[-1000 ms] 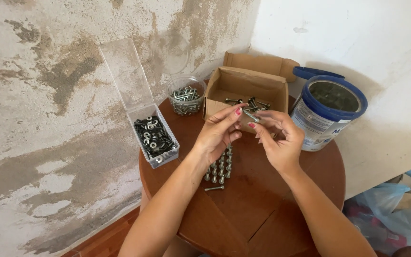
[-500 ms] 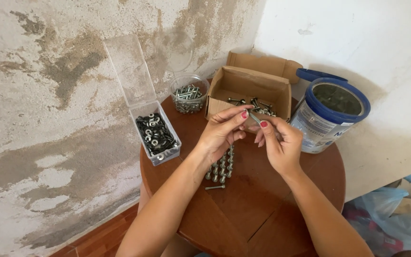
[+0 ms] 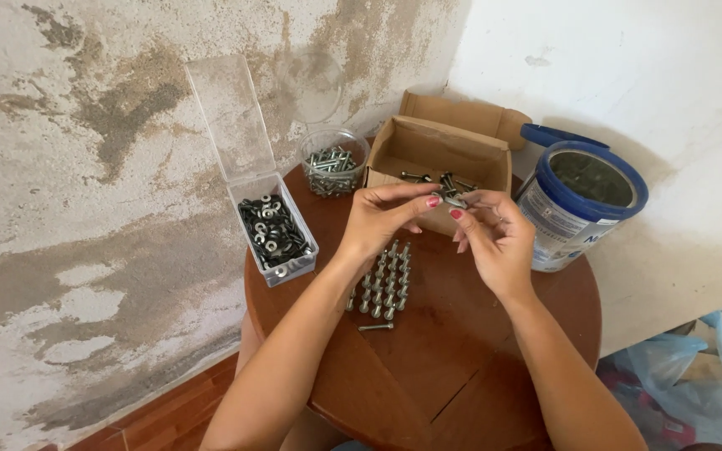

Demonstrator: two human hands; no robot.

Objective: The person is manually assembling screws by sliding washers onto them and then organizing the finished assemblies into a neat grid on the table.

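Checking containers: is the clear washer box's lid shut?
No, the washer box stands with its lid hinged upright against the wall.

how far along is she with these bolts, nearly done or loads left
Done: a cluster of bolts stands upright in rows on the round table, one lying loose beside them. In hand: the left hand and right hand pinch a small bolt between fingertips. Left: more bolts in the cardboard box and round tub, washers in the clear case. Probably plenty to go.

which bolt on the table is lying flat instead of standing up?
The lone bolt at the near end of the upright cluster, lying on its side on the round table.
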